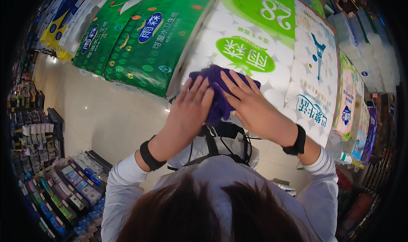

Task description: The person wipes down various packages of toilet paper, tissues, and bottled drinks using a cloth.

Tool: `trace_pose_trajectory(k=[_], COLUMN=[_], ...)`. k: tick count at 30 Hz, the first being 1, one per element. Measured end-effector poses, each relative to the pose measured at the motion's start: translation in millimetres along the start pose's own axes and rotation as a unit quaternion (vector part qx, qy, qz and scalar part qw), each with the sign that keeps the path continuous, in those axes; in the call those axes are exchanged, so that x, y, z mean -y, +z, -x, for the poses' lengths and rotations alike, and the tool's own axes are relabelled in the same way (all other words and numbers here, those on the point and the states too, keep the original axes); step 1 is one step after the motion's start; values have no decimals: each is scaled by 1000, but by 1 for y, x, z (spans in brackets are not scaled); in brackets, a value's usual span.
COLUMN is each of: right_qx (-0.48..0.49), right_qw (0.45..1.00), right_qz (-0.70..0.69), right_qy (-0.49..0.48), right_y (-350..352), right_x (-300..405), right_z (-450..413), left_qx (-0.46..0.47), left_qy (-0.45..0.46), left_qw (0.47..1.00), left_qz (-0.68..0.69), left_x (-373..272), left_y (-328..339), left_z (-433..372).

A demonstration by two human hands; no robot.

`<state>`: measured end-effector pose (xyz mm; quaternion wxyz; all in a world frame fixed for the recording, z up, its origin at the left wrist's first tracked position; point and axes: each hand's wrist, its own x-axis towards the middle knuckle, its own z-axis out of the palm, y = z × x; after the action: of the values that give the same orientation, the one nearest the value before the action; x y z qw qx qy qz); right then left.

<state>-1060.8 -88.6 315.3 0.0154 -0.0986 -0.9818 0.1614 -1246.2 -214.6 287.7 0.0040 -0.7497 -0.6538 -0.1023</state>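
Note:
A bunched purple cloth [220, 92] lies against the near part of a white-and-green pack of toilet paper rolls [204, 47]. My left hand [193, 109] rests on the cloth's left side with the fingers pointing away from me. From the right, my right hand [251, 105] presses on the same cloth, its fingers slightly spread across it. Folds of cloth bulge up between the two hands. Both palms face down, so their undersides are hidden. Each wrist wears a black band.
Green packs of toilet tissue [146, 41] sit at the left of the white pack. To its right are another roll pack [314, 66] and a pink-and-green pack [346, 95]. Tiled floor [121, 121] shows below left, near shelves of small packaged goods [70, 184].

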Motion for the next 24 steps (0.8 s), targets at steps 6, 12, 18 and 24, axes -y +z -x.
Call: trace_pose_trajectory(k=[6,12,18,24], right_qx=[-36,-27,-38,-19], right_qw=[994,999,999,996], right_qz=[97,-35,22,-1], right_qy=[-27,-29,-7,87], right_y=[10,-2,-4,-12], right_x=[-44,-86,-58,-5], right_z=[-48,-64,-7,72], left_qx=[-50,-64,-13,120], left_qy=[-29,-49,43,148], left_qw=[998,997,998,974], left_qz=[28,18,50,120], left_x=[33,33,2,-45], left_y=[10,23,20,2], left_z=[-44,-74,-49,-41])
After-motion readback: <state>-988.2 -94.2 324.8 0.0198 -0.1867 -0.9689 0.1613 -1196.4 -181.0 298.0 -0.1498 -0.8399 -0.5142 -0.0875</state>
